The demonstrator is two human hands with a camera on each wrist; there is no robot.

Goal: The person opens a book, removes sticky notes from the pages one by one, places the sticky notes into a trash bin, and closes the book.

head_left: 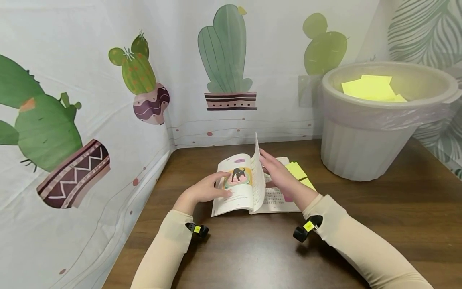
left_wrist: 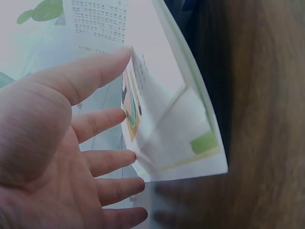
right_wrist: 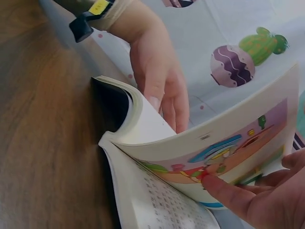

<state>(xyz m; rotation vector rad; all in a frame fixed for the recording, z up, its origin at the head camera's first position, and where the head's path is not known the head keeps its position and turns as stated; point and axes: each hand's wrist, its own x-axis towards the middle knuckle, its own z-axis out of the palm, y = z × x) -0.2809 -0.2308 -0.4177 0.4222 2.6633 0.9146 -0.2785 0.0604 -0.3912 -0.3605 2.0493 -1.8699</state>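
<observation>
An illustrated book [head_left: 234, 202] lies spread on the wooden table, its left page showing a dark animal on an orange and pink picture. My left hand [head_left: 203, 188] rests at the left page, fingers extended and spread along its outer edge in the left wrist view. One leaf [right_wrist: 257, 112] stands raised near the book's middle. Against its right side lies my right hand [head_left: 276, 170], fingers fairly straight. In the right wrist view, the thumb touches the leaf's colourful picture. Yellow paper notes [head_left: 296, 171] lie beside the book's right edge, with a pink bit by the right wrist.
A large pale bin [head_left: 355, 148] with a plastic liner stands at the table's back right, holding yellow papers [head_left: 371, 90]. Cactus-printed fabric [head_left: 184, 52] hangs behind and left of the brown table [head_left: 249, 249]. Each sleeve carries a black wrist camera [head_left: 303, 233].
</observation>
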